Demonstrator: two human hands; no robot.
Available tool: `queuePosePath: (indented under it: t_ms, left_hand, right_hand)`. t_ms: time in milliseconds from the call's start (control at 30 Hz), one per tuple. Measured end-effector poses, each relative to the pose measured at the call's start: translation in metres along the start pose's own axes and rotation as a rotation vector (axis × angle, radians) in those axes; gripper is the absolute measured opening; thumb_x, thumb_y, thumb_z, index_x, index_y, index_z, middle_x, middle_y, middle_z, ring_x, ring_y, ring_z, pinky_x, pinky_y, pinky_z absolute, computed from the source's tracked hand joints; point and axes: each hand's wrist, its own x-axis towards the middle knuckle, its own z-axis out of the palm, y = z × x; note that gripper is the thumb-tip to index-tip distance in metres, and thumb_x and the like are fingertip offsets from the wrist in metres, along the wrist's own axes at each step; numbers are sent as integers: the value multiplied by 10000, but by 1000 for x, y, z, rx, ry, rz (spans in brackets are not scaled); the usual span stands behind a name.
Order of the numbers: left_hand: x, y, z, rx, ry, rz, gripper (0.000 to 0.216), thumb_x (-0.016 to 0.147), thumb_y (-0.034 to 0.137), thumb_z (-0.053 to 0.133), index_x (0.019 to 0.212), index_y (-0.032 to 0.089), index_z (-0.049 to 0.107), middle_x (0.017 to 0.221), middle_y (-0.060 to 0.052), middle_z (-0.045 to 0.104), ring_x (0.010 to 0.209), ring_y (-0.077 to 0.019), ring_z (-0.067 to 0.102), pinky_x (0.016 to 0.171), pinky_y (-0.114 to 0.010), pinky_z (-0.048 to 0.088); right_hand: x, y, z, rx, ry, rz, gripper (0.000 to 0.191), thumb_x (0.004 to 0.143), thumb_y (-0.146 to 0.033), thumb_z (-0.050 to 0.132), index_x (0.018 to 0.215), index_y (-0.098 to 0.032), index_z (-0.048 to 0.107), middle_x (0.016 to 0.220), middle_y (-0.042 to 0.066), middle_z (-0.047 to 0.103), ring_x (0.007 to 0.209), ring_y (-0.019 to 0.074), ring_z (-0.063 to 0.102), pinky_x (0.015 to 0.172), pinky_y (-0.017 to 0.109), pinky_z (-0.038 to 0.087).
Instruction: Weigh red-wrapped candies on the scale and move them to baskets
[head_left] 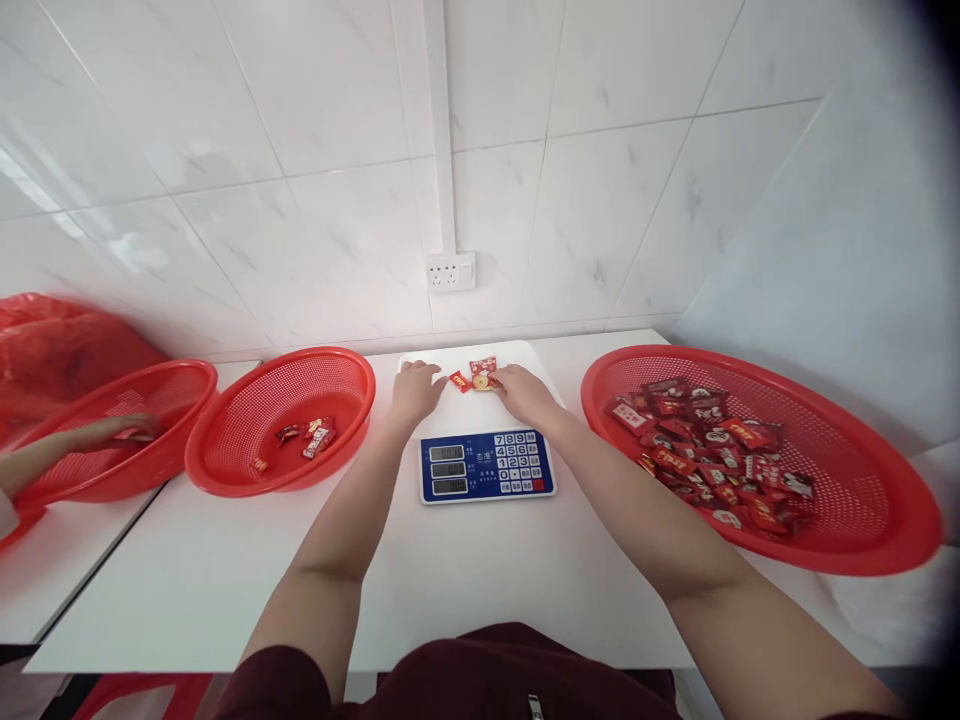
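Note:
A digital weighing scale (487, 470) with a white pan and blue keypad panel stands in front of me. Several small red wrapped candies (458, 381) lie on its pan, one showing a gold round print. Over the pan's left side is my left hand (417, 393), its fingers apart and curved, beside the candies and holding nothing. From the right, my right hand (525, 395) has its fingertips closed on the edge of a red-and-gold candy (482, 381). The scale's display shows digits too small to read surely.
To the right, a large red basket (885, 480) holds many wrapped candies (720, 450). A red basket (225, 440) on the left holds several candies. Farther left, another person's hand (131, 428) reaches into a red basket (180, 375) near a red plastic bag (67, 350). A wall socket (450, 271) sits behind.

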Motion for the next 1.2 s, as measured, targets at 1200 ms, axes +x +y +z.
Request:
queuePosePath:
  t_ms: [1200]
  left_hand:
    - [-66,-53,-56,-88,116,-200,337,829,341,495,1121,191,575,1193,-110,592,1125,-279,520,932,-413,422]
  right_hand:
    - [9,-12,8,-149,-60,-3,192,854,-222,518,964,-166,664,1036,136,633,1028,280,526,818,364,425]
